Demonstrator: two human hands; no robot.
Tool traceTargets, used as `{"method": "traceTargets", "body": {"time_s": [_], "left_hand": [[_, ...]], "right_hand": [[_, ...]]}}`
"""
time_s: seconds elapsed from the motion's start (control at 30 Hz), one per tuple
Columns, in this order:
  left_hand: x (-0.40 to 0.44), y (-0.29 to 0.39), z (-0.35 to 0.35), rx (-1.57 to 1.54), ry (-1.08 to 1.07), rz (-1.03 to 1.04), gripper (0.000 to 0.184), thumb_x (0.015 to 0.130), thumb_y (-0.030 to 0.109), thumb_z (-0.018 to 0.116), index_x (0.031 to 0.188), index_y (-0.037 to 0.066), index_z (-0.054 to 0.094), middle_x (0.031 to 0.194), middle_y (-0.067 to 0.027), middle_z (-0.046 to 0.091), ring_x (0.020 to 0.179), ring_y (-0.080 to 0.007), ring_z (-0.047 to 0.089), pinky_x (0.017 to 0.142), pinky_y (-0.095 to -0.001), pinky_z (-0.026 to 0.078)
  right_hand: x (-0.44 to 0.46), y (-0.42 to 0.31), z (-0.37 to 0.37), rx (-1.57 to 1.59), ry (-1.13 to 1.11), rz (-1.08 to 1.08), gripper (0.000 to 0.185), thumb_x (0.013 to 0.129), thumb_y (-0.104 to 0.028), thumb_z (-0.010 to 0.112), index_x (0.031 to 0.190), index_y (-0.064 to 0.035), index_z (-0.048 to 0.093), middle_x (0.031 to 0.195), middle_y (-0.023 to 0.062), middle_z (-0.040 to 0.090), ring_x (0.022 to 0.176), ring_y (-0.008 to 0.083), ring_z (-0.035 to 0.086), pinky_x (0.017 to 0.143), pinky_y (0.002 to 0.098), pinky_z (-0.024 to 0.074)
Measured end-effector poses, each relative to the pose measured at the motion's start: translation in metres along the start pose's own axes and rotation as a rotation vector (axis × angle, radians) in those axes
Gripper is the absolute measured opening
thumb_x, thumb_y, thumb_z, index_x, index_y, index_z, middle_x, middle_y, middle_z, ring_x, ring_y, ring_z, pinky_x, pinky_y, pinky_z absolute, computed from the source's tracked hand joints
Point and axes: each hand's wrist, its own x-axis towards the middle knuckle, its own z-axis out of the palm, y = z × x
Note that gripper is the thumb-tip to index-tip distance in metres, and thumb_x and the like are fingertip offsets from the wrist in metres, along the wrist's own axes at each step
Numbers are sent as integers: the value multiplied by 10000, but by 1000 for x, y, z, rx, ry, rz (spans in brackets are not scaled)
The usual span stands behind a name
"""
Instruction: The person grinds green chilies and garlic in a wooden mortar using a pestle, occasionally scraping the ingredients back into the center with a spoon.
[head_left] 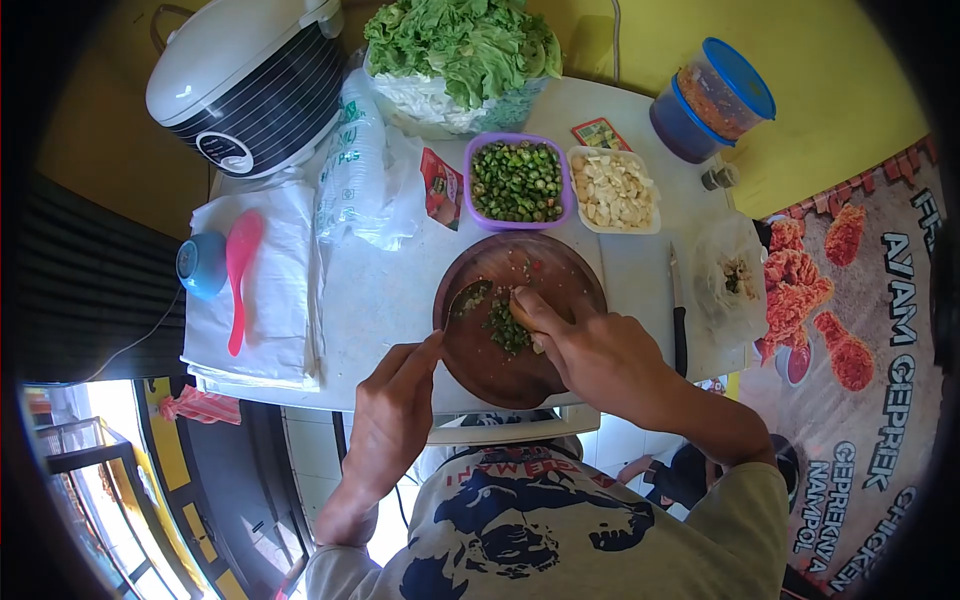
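A round brown mortar stands at the table's front edge with chopped green chillies in it. My left hand is at its left rim, fingers closed on the handle of a metal spoon, whose bowl lies inside the mortar. My right hand is wrapped round a pestle over the chillies; its lower end is partly hidden. Behind the mortar are a purple tub of cut green chillies and a white tub of peeled garlic.
A knife and a plastic bag lie at right. Lidded containers, a lettuce tub, plastic cups and a rice cooker stand behind. At left are a pink spoon and blue bowl.
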Motion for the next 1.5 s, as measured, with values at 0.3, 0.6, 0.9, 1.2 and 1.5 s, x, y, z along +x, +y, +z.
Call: {"method": "traceTargets", "body": {"time_s": [0.3,0.6,0.9,1.2,1.5], "left_hand": [[10,-4,-1,-1,-2,-27,291,1002,-60,621,1279,-33,705,1017,-199,743,861,-312,754,743,-367,571],[13,-7,-3,21,-53,66,323,974,-91,601,1289,-67,671,1055,-242,716,906,-410,746,749,-428,588],[5,-9,9,-12,-4,65,307,984,-81,601,1282,-72,673,1056,-247,714,909,-417,742,758,-434,586],[0,0,4,-45,34,23,301,994,-71,616,1284,-59,692,1030,-216,734,874,-338,756,740,-383,580],[5,-8,0,-31,8,-18,321,983,-92,598,1291,-61,685,1046,-226,726,894,-359,759,732,-404,591]], "right_hand": [[22,-1,-10,-97,-89,-95,476,1019,-222,621,1481,-160,527,776,206,684,648,422,702,571,528,561],[29,0,-13,-63,-166,-40,476,1035,-249,618,1491,-138,537,822,273,707,737,440,716,643,511,578],[41,71,-30,544,-161,-40,496,1142,-310,516,1601,-132,459,883,25,663,632,90,546,651,282,499],[21,53,-4,503,-116,9,499,1098,-263,561,1569,-123,479,930,184,715,716,252,678,734,387,542],[32,-6,-8,-76,-92,-65,517,1010,-226,647,1515,-177,545,965,246,716,740,430,719,632,524,573]]}}
